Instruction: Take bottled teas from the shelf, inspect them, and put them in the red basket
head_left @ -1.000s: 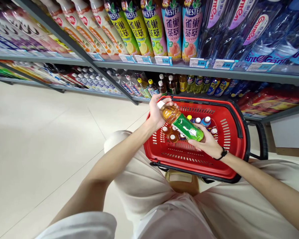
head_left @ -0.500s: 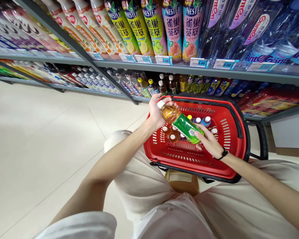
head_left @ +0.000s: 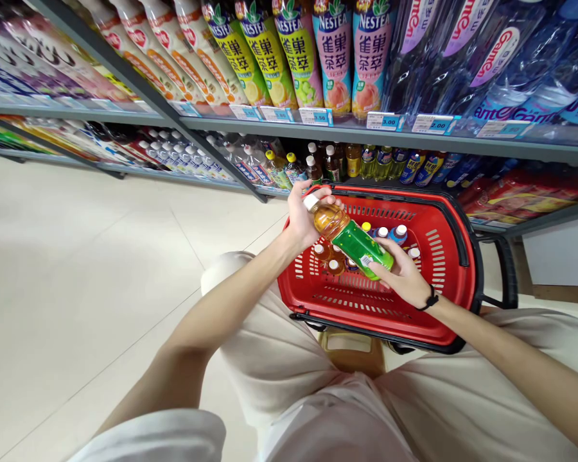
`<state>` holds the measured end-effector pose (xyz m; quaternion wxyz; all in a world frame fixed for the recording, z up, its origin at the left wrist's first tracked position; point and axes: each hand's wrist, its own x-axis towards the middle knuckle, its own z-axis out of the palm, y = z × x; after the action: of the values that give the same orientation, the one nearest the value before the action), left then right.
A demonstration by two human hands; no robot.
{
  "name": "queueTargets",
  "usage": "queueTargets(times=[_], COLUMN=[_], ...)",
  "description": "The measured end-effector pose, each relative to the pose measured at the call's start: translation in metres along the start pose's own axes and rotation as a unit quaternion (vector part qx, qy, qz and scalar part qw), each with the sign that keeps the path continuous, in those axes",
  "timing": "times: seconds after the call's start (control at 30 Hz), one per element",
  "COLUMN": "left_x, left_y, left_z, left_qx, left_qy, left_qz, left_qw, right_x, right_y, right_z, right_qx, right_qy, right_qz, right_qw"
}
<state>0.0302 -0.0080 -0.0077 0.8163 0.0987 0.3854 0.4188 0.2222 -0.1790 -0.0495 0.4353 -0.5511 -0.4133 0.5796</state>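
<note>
A tea bottle (head_left: 349, 236) with amber liquid, a white cap and a green label lies tilted across both my hands, above the red shopping basket (head_left: 308, 292). My left hand (head_left: 304, 215) holds it around the neck and cap end, with some fingers passing behind. At the base end, my right hand (head_left: 399, 273) grips the bottle, its thumb on the label beside a white barcode. Below it, inside the basket, stand several capped bottles (head_left: 335, 266), partly covered by the tea bottle and my hands.
Shelves (head_left: 270, 125) of drinks with price tags run along the far side, with Nestea bottles (head_left: 334, 58) on the upper level. Smaller bottles (head_left: 366, 160) fill the lower shelf behind the basket. A black basket handle (head_left: 505, 273) sticks out right. Pale floor tiles (head_left: 101, 256) spread left.
The tea bottle has turned about its long axis, so the barcode has shifted on the label. My right thumb and fingers have moved around its base; my left hand stays in place.
</note>
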Motion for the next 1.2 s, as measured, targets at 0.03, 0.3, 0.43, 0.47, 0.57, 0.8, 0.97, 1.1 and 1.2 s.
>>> queueTargets(times=[0.03,0.3,0.43,0.47,0.57,0.8,0.97,1.1,1.2], left_x=[0.001,0.001,0.001,0.002,0.003,0.003,0.003,0.000,0.000], left_y=[0.000,-0.002,-0.002,-0.001,-0.001,0.000,0.003,0.009,0.015], left_z=[-0.001,-0.002,-0.003,-0.003,-0.004,-0.003,-0.002,0.001,0.000], left_qx=[0.004,0.003,0.006,0.006,0.004,-0.005,-0.042,-0.061,-0.049], left_qy=[-0.001,0.010,0.011,0.012,0.012,0.010,-0.007,-0.014,-0.019], left_qz=[0.000,-0.012,-0.007,-0.005,-0.004,-0.001,-0.003,0.017,0.034], left_qw=[1.000,1.000,1.000,1.000,1.000,1.000,0.999,0.998,0.998], right_x=[0.000,-0.001,-0.001,0.000,0.002,0.004,0.001,-0.003,-0.006], right_y=[0.002,-0.002,-0.015,-0.018,-0.025,-0.027,-0.029,-0.032,-0.032], right_z=[-0.001,-0.001,0.003,0.003,0.002,0.002,0.008,0.011,0.010], right_qx=[-0.024,-0.025,0.128,0.175,0.280,0.270,0.298,0.349,0.353], right_qy=[0.005,0.016,0.018,0.015,0.013,0.020,0.063,0.024,-0.049], right_qz=[-0.026,-0.007,0.113,0.142,0.178,0.163,0.174,0.188,0.208], right_qw=[0.999,1.000,0.985,0.974,0.943,0.949,0.936,0.918,0.911])
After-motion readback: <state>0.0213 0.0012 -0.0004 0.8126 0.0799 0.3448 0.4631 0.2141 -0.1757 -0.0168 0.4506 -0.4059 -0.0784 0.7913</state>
